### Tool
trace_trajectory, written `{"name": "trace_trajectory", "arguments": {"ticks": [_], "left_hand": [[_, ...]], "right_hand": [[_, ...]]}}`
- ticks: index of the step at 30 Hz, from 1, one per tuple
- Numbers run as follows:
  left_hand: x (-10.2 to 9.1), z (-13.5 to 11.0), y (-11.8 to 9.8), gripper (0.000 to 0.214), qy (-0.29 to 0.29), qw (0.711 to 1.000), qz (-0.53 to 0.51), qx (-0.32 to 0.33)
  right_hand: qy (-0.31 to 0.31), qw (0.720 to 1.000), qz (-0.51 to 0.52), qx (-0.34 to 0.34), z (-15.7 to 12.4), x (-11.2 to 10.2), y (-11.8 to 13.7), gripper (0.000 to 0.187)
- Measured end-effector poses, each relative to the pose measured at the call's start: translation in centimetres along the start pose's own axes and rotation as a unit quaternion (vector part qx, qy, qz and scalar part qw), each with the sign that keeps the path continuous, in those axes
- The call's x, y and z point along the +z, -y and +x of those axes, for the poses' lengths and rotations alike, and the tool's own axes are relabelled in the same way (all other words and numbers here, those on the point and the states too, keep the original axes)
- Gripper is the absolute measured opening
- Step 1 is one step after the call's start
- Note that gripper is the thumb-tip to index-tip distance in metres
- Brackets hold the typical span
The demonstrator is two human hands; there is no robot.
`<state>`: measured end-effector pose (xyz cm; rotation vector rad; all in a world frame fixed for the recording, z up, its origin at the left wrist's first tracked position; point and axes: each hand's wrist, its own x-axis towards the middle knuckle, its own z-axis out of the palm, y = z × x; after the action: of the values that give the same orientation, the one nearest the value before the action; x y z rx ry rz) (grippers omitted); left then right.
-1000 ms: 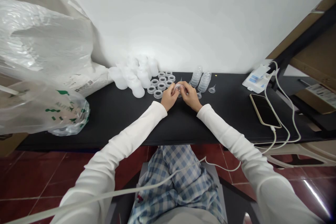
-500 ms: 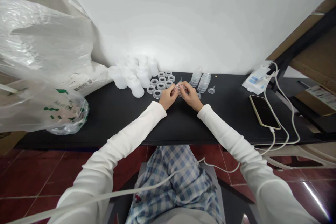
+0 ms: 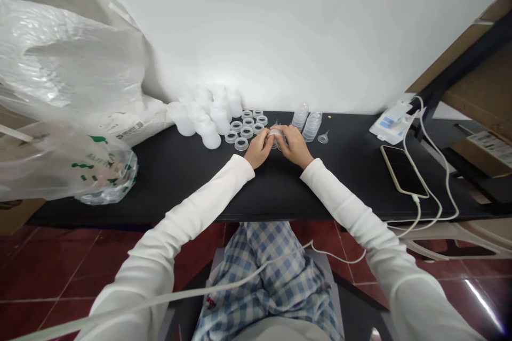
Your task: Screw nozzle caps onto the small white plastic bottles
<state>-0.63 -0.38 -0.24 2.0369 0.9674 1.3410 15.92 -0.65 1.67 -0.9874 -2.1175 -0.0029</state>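
Note:
Above the black table, my left hand and my right hand meet with their fingers closed on one translucent screw ring. The fingers cover much of it. Just left of my left hand lie several similar rings, flat on the table. Clear silicone nipples lie near my right hand, one in the open to its right and others partly hidden behind the fingers. Behind the right hand are two stacks of clear domed caps.
White bottles stand grouped at the back left, beside large plastic bags. On the right of the black table lie a phone with a charging cable and a white box. A cable crosses my lap.
The ring between my hands has tilted, its side now facing me more. My right hand has turned slightly over it. The view has shifted a little.

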Motion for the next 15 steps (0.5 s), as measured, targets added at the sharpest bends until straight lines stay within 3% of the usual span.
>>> {"name": "trace_trajectory", "arguments": {"ticks": [4,10,15], "left_hand": [[0.2,0.1,0.7,0.039,-0.011,1.0,0.002,0.008],[0.0,0.4,1.2,0.027,-0.024,0.995,0.077,0.06],[0.2,0.5,1.6,0.023,-0.018,0.992,0.108,0.056]], "right_hand": [[0.03,0.999,0.02,-0.025,-0.1,0.0,-0.2,0.046],[0.032,0.997,-0.064,-0.01,-0.1,0.5,-0.5,0.035],[0.049,0.996,-0.078,-0.012,0.1,0.9,-0.6,0.043]]}}
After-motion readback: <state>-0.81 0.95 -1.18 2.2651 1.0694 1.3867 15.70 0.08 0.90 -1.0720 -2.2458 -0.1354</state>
